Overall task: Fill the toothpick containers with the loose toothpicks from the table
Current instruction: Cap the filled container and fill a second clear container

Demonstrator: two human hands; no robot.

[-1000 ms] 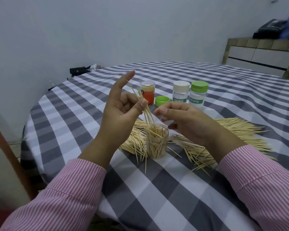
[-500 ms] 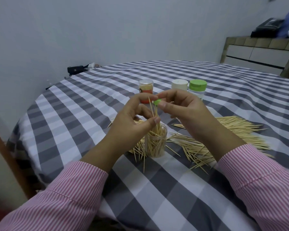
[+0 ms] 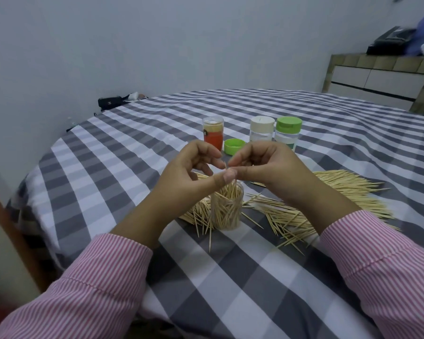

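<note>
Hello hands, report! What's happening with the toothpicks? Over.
Left hand and right hand pinch toothpicks above open jar. Pile remains. Nothing blocking.

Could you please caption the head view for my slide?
Both hands, left and right, pinch toothpicks above the open jar.

Two bare hands: left hand, right hand; no rings, watch or gloves. Long sleeves, pink-and-white narrow stripes, woven shirt fabric. Left sleeve at lower left of frame, right sleeve at lower right; stitched cuffs at wrists.
</note>
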